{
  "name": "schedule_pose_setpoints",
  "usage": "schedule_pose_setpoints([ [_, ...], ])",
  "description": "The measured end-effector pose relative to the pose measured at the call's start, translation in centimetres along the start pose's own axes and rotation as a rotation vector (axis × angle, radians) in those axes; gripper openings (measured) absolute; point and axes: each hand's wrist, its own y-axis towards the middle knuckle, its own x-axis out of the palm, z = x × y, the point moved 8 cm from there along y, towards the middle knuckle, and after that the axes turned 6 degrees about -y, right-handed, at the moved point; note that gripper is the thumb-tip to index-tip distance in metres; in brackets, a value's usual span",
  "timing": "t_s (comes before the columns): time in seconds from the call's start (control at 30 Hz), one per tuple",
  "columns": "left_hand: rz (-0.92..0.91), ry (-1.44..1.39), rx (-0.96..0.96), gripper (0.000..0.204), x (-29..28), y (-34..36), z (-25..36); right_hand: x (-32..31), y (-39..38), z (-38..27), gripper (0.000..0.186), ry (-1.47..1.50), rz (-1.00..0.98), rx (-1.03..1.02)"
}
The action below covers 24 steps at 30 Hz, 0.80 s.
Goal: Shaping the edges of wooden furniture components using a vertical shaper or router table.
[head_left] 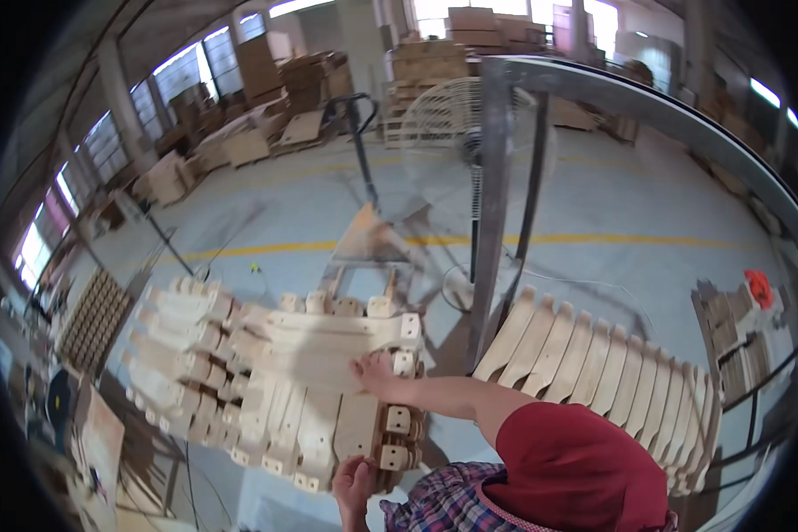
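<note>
Several pale wooden parts [319,332], shaped boards with drilled blocks at their ends, lie stacked in front of me. Over the stack's right side reaches my right hand [377,374], its fingers spread on a flat wooden board near the drilled end blocks. My left hand [355,483] is at the stack's near edge, fingers curled and thumb up; whatever it may grip there cannot be made out. Close above it lies another wooden board [356,424] with small holes.
To the right stands a row of curved wooden slats [585,363]. A dark metal frame [495,204] rises beyond the stack, beside a large fan [443,120]. A pallet jack [363,160] stands past the stack. Cardboard and wood piles [426,66] line the back.
</note>
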Motion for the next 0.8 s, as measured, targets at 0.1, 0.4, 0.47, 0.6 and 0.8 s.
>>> schedule_pose_setpoints([
  [0.1, 0.037, -0.124, 0.017, 0.031, -0.6, 3.4, 0.8, -3.7, -2.6, 0.7, 0.057, 0.493, -0.443, -0.193],
  [0.4, 0.427, -0.755, -0.358, 0.063, -3.5, 7.8, -6.1, -6.1, -17.5, 3.7, 0.018, 1.353, -1.005, -0.158],
  [0.47, 0.337, -0.852, -0.426, 0.065, -1.3, 7.1, -5.7, -6.8, -20.8, 6.0, 0.021, 1.531, -1.145, -0.094],
  [0.6, 0.303, -0.963, -0.289, 0.053, 0.2, 5.6, -5.4, -3.8, -27.6, 7.7, 0.035, 1.965, -1.49, 0.121],
  [0.8, 0.154, -1.027, -0.166, 0.04, 1.0, 3.8, -3.5, -2.5, -27.1, 9.1, 0.046, 1.824, -1.522, 0.091],
])
